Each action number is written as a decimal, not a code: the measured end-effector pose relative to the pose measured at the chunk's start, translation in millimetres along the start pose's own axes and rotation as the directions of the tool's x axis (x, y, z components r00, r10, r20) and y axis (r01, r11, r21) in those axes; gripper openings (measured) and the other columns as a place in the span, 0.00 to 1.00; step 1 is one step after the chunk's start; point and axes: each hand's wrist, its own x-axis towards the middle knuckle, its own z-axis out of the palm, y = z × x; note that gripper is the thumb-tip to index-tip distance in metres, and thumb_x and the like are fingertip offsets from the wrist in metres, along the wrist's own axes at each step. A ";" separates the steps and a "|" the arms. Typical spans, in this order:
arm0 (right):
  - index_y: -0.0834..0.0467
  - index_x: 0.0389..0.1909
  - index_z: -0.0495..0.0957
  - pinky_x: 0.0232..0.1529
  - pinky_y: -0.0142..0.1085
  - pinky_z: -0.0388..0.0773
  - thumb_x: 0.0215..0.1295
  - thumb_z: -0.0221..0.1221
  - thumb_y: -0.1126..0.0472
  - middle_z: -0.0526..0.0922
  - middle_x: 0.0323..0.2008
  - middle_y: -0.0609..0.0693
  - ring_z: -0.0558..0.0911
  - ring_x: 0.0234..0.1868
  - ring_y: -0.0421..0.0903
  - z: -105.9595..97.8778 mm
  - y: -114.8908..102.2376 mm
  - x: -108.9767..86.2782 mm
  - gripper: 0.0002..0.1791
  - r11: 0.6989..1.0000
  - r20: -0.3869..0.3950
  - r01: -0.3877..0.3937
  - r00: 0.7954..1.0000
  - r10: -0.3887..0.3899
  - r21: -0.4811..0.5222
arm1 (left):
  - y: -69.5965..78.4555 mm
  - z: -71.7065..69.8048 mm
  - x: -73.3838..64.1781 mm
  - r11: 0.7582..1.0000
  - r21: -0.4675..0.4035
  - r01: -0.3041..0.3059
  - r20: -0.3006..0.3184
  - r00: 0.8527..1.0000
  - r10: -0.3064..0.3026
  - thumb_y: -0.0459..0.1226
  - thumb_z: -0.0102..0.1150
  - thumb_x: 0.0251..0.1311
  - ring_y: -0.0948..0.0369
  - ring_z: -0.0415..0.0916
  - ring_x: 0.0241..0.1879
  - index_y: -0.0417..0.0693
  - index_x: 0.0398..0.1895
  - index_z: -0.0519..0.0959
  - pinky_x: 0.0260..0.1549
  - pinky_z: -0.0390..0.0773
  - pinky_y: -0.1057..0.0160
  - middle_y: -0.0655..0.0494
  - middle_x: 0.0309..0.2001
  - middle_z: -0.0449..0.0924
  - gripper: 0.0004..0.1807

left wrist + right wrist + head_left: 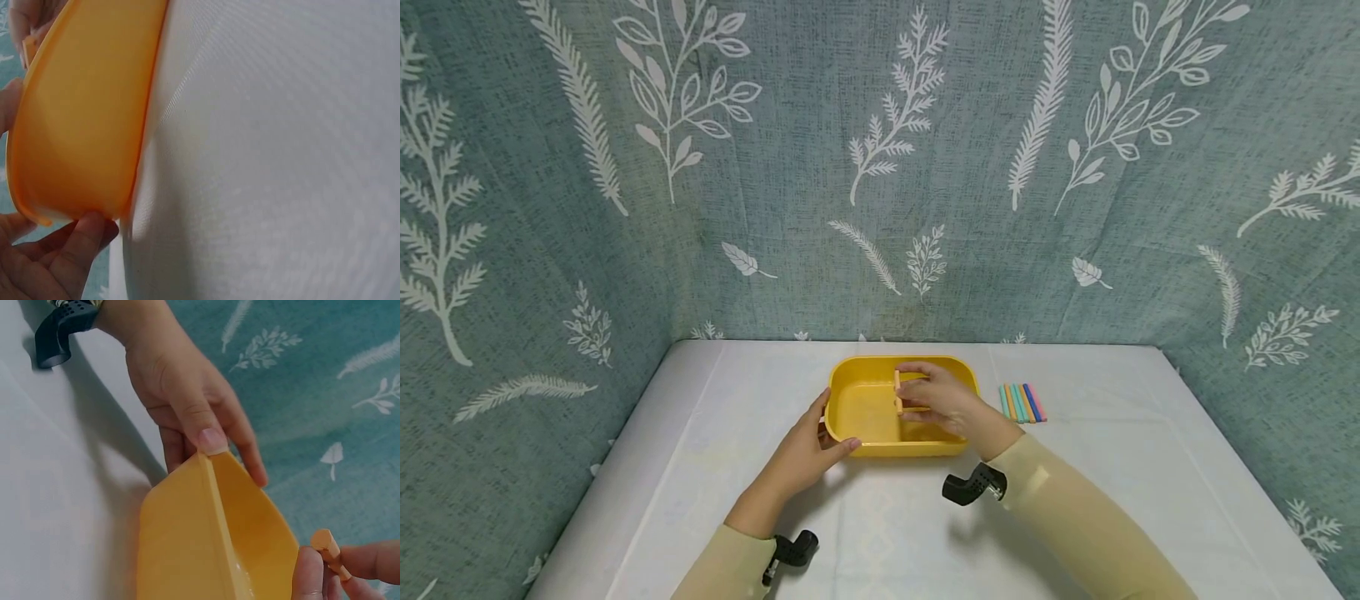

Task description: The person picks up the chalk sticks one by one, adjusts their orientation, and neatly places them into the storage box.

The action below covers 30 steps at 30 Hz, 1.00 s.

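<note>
A yellow plastic tray (861, 408) with rounded corners and an inner divider rests on the white table. My left hand (808, 458) grips its left end, thumb on the front rim and fingers round the side; the right wrist view shows that thumb (211, 440) over the rim. Above the tray's middle, my right hand (943, 400) pinches an orange chalk-like stick (897, 392). The stick's round end (322, 539) shows between the fingertips in the right wrist view. The right hand hides part of the tray's right compartment.
Several coloured sticks (1022, 403), teal, orange, blue and pink, lie side by side just right of the tray. The white cloth-covered table (1097, 475) meets a patterned green-blue fabric wall (970, 250) at the back and sides. Black camera mounts (975, 484) sit on both wrists.
</note>
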 end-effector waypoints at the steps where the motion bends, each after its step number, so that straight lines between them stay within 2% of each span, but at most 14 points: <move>1: 0.56 0.68 0.70 0.42 0.43 0.86 0.68 0.61 0.70 0.77 0.53 0.62 0.82 0.44 0.51 1.2 0.7 2.0 0.28 1.000 -0.001 0.001 1.000 -0.001 -0.003 | 0.0 -0.1 -0.1 1.000 -0.002 -0.002 0.002 1.000 0.002 0.53 0.70 0.58 0.49 0.73 0.63 0.46 0.81 0.45 0.61 0.74 0.51 0.43 0.76 0.56 0.57; 10: 0.58 0.65 0.72 0.33 0.37 0.86 0.66 0.61 0.73 0.80 0.44 0.60 0.83 0.36 0.49 15.4 8.1 20.7 0.26 1.000 -0.015 0.000 1.000 -0.001 -0.026 | -1.5 -0.1 0.3 1.000 -0.010 -0.013 0.008 1.000 0.013 0.55 0.70 0.58 0.48 0.72 0.64 0.45 0.81 0.44 0.61 0.75 0.51 0.43 0.76 0.55 0.58; 14: 0.60 0.64 0.72 0.30 0.36 0.86 0.64 0.62 0.74 0.80 0.44 0.59 0.82 0.34 0.48 23.9 12.2 27.6 0.27 0.998 -0.016 0.013 1.000 -0.014 -0.069 | -2.7 0.0 0.7 1.000 -0.006 -0.013 0.008 1.000 0.013 0.56 0.69 0.58 0.48 0.73 0.63 0.45 0.81 0.44 0.61 0.75 0.51 0.43 0.76 0.56 0.58; 20: 0.60 0.62 0.74 0.33 0.39 0.87 0.64 0.63 0.74 0.80 0.46 0.59 0.83 0.35 0.49 35.2 16.0 35.5 0.26 0.989 -0.019 -0.005 1.000 0.003 -0.147 | -2.2 0.1 0.2 1.000 -0.005 -0.013 0.008 1.000 0.013 0.52 0.69 0.60 0.48 0.73 0.63 0.46 0.81 0.44 0.60 0.75 0.51 0.42 0.76 0.55 0.56; 30: 0.63 0.57 0.76 0.26 0.34 0.84 0.59 0.65 0.76 0.81 0.36 0.58 0.81 0.24 0.45 42.9 30.3 44.3 0.24 0.964 -0.063 0.002 0.998 -0.019 -0.267 | -2.8 1.2 0.3 1.000 -0.014 -0.018 0.004 1.000 0.018 0.51 0.70 0.60 0.48 0.74 0.63 0.46 0.81 0.44 0.59 0.76 0.51 0.43 0.76 0.55 0.57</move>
